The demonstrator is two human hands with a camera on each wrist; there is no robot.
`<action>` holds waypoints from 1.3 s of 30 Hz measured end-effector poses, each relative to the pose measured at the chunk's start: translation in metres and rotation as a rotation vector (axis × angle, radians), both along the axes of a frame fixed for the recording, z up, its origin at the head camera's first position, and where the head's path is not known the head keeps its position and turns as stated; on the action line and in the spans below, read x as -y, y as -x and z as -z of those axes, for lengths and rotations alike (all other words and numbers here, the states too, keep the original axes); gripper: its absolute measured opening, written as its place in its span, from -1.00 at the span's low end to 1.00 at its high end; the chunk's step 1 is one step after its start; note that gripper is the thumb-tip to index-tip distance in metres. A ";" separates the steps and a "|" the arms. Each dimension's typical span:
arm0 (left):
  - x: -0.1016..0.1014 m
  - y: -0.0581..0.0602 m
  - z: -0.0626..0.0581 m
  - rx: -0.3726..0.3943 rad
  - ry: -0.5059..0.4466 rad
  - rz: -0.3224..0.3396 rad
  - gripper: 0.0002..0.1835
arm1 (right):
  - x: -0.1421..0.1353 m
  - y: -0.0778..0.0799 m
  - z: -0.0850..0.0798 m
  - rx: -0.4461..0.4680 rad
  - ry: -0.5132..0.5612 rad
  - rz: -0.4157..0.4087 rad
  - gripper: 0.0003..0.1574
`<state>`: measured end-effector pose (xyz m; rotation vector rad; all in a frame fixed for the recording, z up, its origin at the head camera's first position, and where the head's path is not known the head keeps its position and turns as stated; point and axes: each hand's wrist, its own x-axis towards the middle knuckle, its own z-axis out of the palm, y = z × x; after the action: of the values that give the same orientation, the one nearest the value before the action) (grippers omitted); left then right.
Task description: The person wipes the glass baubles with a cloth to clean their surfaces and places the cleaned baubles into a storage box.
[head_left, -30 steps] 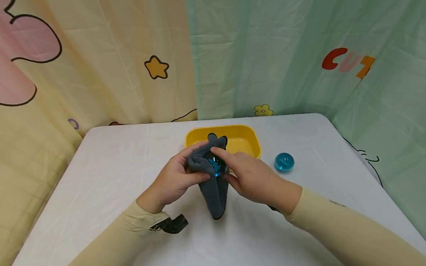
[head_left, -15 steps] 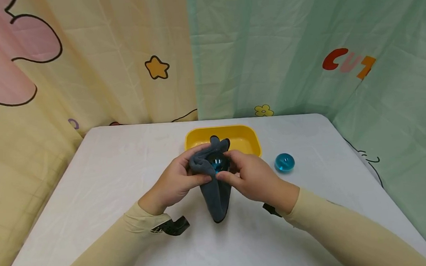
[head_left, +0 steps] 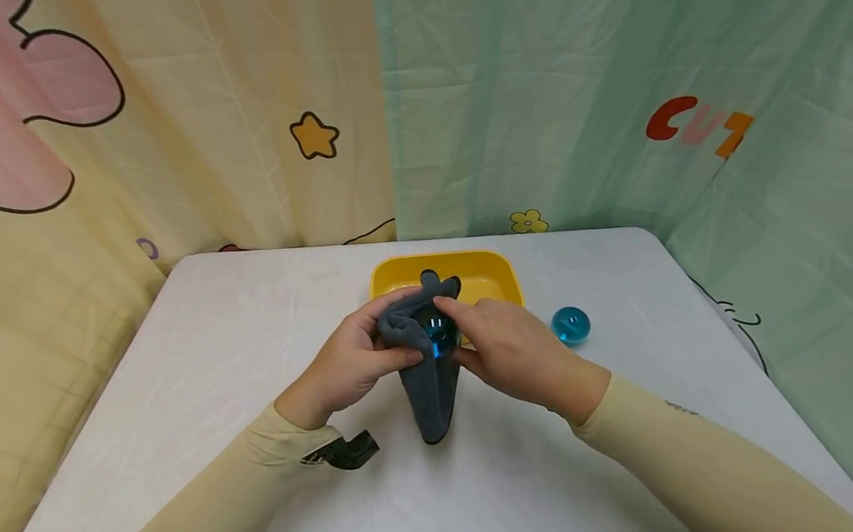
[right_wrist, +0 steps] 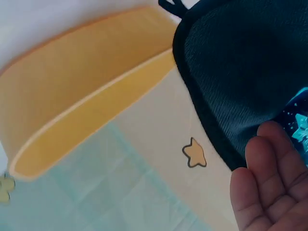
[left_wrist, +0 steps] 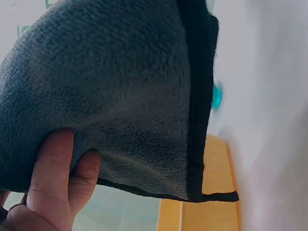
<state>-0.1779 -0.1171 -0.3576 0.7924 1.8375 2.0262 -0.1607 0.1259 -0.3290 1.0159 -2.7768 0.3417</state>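
Note:
A dark grey towel [head_left: 427,395] with black edging hangs from my left hand [head_left: 354,359], its fingers behind the fabric and its thumb in front. In the left wrist view the towel [left_wrist: 115,96] covers most of the picture. A clear blue ball [head_left: 439,332] nestles in the towel's fold. My right hand [head_left: 512,351] pinches this ball from the right, index finger at the top and thumb below. The right wrist view shows bright star-like flecks inside the ball [right_wrist: 302,127], cut off at the edge, beside my right hand's fingers [right_wrist: 269,178].
Behind the hands a yellow tray [head_left: 487,274] stands on the white table [head_left: 250,313]. To its right, a second blue ball [head_left: 570,326] rests on the tabletop. Patterned curtains [head_left: 532,82] hang at the back and sides.
My right hand's fingers shifted down around the ball, then back up to its top. The ball looks turned within the towel. My left hand has stayed nearly still.

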 end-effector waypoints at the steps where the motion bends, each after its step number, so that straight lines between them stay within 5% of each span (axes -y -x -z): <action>1: 0.000 0.000 0.000 -0.004 0.001 -0.001 -0.17 | 0.001 0.000 0.000 0.050 0.022 0.018 -0.03; 8: -0.002 0.000 0.000 -0.013 0.023 -0.024 -0.15 | 0.004 0.001 0.005 0.493 0.374 0.138 -0.38; 11: -0.002 0.000 0.001 -0.005 0.021 -0.023 -0.14 | 0.004 0.000 0.008 0.463 0.386 0.111 -0.42; 17: 0.001 -0.001 0.002 0.000 -0.012 -0.019 -0.13 | 0.004 -0.003 0.005 0.170 0.157 -0.008 0.00; 24: 0.002 0.000 0.001 -0.002 -0.030 0.009 -0.13 | -0.001 -0.003 0.006 -0.045 0.029 -0.075 -0.04; 28: 0.001 0.000 0.002 -0.008 -0.021 0.006 -0.17 | 0.001 -0.002 0.005 0.078 0.084 -0.027 -0.07; 34: -0.002 0.000 0.002 -0.037 0.022 -0.016 -0.17 | 0.005 -0.001 0.008 0.525 0.442 0.108 -0.25; 36: -0.002 0.000 0.002 -0.038 0.039 -0.023 -0.17 | 0.006 -0.001 0.009 0.563 0.502 0.138 -0.34; 39: -0.001 -0.001 0.002 -0.033 0.050 -0.019 -0.15 | 0.007 -0.003 0.010 0.480 0.465 0.128 -0.35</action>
<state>-0.1769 -0.1162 -0.3595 0.8027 1.9129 1.9823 -0.1573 0.1189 -0.3391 0.7063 -2.9042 1.2872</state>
